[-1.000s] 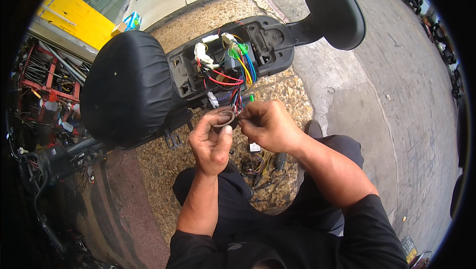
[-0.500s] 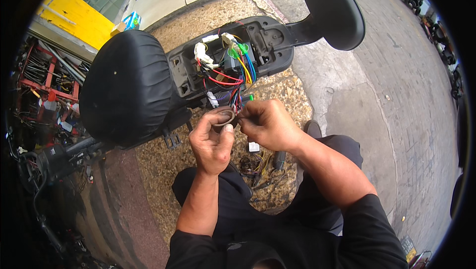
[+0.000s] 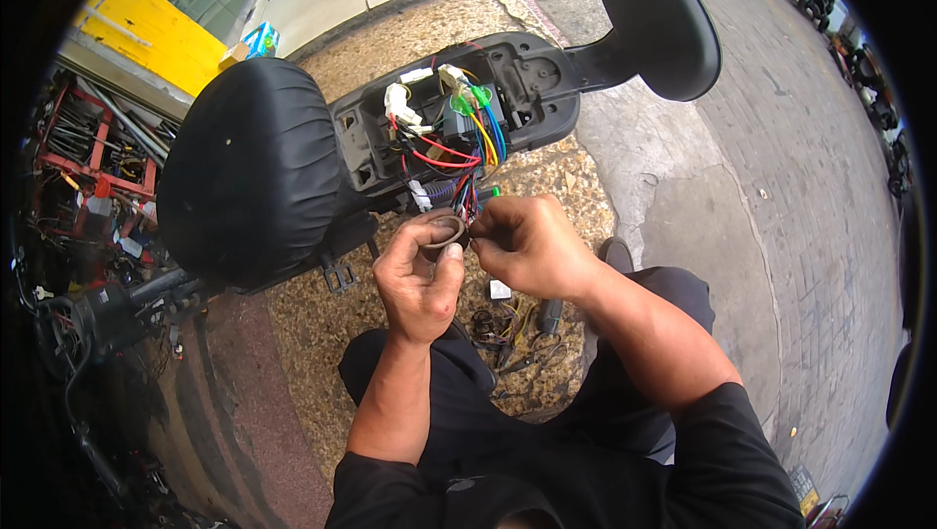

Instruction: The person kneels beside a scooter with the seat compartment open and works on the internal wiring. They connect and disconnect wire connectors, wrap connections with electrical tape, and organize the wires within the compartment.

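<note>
My left hand [image 3: 418, 280] is closed round a dark roll of tape [image 3: 451, 234], its round edge facing up between thumb and forefinger. Right beside it, my right hand [image 3: 535, 248] pinches at the lower part of a bundle of coloured wires [image 3: 467, 199]. The exact spot under the fingertips is hidden. These wires come out of the open compartment of a black vehicle body [image 3: 547, 129], where red, yellow and blue leads lie among white connectors [image 3: 397, 104]. A green-tipped piece [image 3: 494, 191] shows just above my right hand.
A black seat [image 3: 249, 173] is at the left and a black backrest [image 3: 659, 26] at the far right. Loose wires [image 3: 493, 326] and a white connector [image 3: 500, 290] lie on the ground between my legs. A red rack of tools [image 3: 98, 143] stands far left.
Almost nothing differs. Both hands stay at the wire bundle with only a very slight shift of the fingers and the tape roll.
</note>
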Demonstrator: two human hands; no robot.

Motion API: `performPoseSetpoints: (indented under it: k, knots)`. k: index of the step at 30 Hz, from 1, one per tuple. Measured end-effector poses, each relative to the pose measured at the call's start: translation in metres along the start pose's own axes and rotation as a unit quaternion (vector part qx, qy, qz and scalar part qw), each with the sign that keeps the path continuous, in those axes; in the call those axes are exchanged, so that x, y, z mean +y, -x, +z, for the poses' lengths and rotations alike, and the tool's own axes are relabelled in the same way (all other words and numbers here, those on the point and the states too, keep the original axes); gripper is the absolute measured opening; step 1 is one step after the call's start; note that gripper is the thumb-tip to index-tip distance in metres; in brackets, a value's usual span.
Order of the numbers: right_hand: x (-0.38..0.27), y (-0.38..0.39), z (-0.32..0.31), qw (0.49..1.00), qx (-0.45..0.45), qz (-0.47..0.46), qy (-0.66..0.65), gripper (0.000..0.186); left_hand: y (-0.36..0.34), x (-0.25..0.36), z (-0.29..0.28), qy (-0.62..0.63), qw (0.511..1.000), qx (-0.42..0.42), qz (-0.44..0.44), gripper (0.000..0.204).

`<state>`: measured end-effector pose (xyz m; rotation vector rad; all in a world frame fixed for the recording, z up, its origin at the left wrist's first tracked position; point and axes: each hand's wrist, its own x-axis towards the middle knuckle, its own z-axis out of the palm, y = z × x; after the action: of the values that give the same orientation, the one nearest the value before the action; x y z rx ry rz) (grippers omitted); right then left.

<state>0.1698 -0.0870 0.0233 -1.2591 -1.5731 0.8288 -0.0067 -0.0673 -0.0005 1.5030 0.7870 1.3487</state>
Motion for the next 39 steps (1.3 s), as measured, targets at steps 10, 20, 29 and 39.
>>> performPoseSetpoints:
  k: [10,20,29,39]
  knots:
    - [0.000,-0.006,-0.001,0.996,0.044,-0.021,0.073,0.008,0.000,0.000,-0.003,0.036,0.999,-0.013,-0.004,0.014]
    - [-0.003,-0.003,-0.001,1.000,-0.004,-0.022,0.007,0.010,-0.001,0.002,-0.001,-0.002,1.000,-0.010,0.002,0.013]
    - [0.000,-0.003,0.001,0.991,0.046,-0.067,0.103,0.014,0.000,0.004,-0.002,0.086,0.994,-0.047,-0.050,0.007]
    - [0.003,-0.003,-0.008,0.995,0.074,-0.003,0.073,0.007,-0.004,0.005,-0.012,0.152,0.981,-0.096,-0.069,0.018]
